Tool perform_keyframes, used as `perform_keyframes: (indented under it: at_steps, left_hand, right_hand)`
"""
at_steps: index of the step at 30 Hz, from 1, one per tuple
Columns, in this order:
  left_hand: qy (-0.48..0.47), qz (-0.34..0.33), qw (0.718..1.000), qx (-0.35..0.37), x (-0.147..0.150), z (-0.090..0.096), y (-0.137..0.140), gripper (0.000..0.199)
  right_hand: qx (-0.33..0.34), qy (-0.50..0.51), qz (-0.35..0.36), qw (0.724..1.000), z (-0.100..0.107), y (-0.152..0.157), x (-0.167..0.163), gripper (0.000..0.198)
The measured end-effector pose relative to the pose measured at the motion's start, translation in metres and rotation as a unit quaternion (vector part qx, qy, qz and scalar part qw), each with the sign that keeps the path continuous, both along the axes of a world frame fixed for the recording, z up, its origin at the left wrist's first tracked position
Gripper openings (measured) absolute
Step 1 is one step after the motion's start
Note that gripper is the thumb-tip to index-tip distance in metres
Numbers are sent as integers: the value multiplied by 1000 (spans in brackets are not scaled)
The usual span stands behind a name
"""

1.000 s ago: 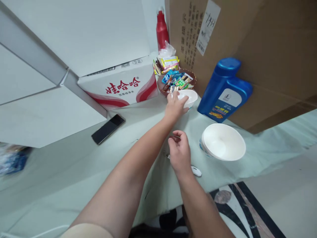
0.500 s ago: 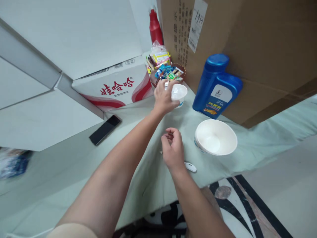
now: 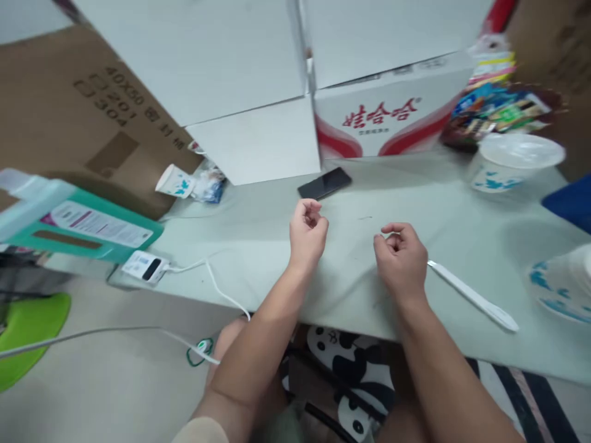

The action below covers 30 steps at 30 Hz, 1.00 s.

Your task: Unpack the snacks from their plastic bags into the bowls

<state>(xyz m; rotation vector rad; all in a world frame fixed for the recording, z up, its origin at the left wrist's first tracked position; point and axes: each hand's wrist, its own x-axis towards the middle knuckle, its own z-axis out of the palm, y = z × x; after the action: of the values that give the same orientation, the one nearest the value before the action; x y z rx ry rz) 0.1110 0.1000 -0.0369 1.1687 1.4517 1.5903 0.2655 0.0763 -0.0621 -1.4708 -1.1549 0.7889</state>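
My left hand (image 3: 309,232) hovers over the table, just in front of a black phone (image 3: 325,183). Its fingers are loosely curled in, and nothing shows in them. To its right my right hand (image 3: 401,261) is also curled closed, with no object visible in its grasp. A white plastic knife-like utensil (image 3: 473,296) lies on the cloth beside the right hand, one end close to the wrist. Farther right stand white paper bowls with blue print (image 3: 558,289), cut off by the view's edge. Behind them is another paper bowl (image 3: 496,175), apart from both hands.
A white-and-red carton (image 3: 388,123) stands at the back, beside a basket of wrapped snacks (image 3: 503,114). On the left are a jug of green liquid (image 3: 92,221), a white device (image 3: 145,267) with a cable, and a tipped paper cup (image 3: 175,181). A blue bottle (image 3: 572,200) is partly visible.
The view has swung left. My left hand has let go of the small bowl at the back and drawn back near the phone. The right hand stays curled over the table.
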Motion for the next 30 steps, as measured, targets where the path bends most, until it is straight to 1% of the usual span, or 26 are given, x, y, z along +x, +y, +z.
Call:
perform_keyframes:
  at_steps: [2,5,9,12,15,17,18,20,22,25,27,29,30]
  left_hand:
    - [-4,19,1000,8,-25,1,-12,28]
    - [-10,35,999,-1,-54,3,-26,28]
    - [-6,25,1000,-15,-83,3,-38,28]
    - [-17,44,998,-29,-102,2,-44,29]
    - [-72,67,994,-55,-121,3,-48,27]
    - [-101,81,990,-56,-134,3,-49,25]
    - [-108,87,989,-49,-141,3,-49,25]
    - [-126,101,986,-46,-154,2,-48,24]
    - [-167,118,977,-61,-166,1,-47,22]
    - [-230,129,961,-84,-182,-1,-47,20]
    - [-253,131,954,-90,-191,-1,-47,21]
    - [-277,137,945,-107,-199,-1,-47,19]
    - [-287,138,941,-113,-202,-1,-47,18]
  right_hand:
    - [2,-39,29,999,-6,-4,-21,12]
    - [4,-75,83,994,-14,-6,-51,15]
    - [21,-122,127,984,-20,-10,-81,19]
    - [32,-150,164,974,-21,-15,-97,20]
    - [27,-161,198,967,-17,-15,-118,20]
    - [38,-169,222,960,-8,-7,-138,18]
    - [54,-176,235,954,-1,-1,-152,17]
    - [101,-195,265,939,18,17,-185,14]
    - [144,-221,299,917,39,38,-225,12]
    - [174,-261,371,874,65,75,-296,6]
    - [208,-289,410,840,74,101,-349,8]
    - [244,-329,434,802,75,129,-400,12]
    - [250,-358,440,785,74,143,-425,15]
